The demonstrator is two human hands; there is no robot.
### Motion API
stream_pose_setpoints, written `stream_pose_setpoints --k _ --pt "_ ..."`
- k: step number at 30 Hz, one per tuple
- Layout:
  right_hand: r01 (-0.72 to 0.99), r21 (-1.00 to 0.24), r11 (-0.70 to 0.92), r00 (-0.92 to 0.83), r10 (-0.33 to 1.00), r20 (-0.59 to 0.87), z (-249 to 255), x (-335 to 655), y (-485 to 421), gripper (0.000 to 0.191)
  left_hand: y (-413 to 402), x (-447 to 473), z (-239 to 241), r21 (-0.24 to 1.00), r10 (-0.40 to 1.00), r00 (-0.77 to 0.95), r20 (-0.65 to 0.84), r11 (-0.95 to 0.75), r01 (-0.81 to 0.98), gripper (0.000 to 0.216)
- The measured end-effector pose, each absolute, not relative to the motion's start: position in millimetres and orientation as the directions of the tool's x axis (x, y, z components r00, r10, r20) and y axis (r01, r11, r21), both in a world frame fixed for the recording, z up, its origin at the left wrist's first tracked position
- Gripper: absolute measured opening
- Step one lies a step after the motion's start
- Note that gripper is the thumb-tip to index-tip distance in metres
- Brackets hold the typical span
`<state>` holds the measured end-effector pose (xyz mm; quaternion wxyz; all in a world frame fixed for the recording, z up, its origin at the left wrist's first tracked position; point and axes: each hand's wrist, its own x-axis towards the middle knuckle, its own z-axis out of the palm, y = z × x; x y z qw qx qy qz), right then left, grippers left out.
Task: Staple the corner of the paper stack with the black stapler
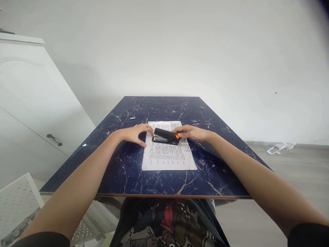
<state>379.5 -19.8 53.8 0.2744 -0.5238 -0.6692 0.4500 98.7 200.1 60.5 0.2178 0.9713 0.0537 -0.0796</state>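
A black stapler [164, 136] with an orange part at its rear lies over the printed sheets of paper [167, 156], its nose pointing left. My right hand [192, 132] has its thumb and fingers closed on the stapler's rear end. At the paper's left edge is my left hand [135, 133], thumb and fingers spread, with fingertips close to the stapler's nose; whether they touch it I cannot tell. The thumb of that hand rests by the paper's edge. Small print covers the sheet, partly hidden under the stapler.
The dark blue marbled table [164, 183] stands against a white wall. A small greyish strip [132, 118] lies on it beyond my left hand. White cabinet [33, 92] at left; a perforated white chair [19, 197] below. A clear plastic item [280, 148] is on the floor at right.
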Motion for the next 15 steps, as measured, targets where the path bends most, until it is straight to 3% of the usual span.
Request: stream_pose_setpoints --k 15 --pt "0.488 -0.867 0.099 -0.308 0.949 -0.065 51.3 380.6 -20.4 0.033 195.2 98.1 62.3 0.433 0.069 0.977 -0.201 -0.888 0.152 0.078"
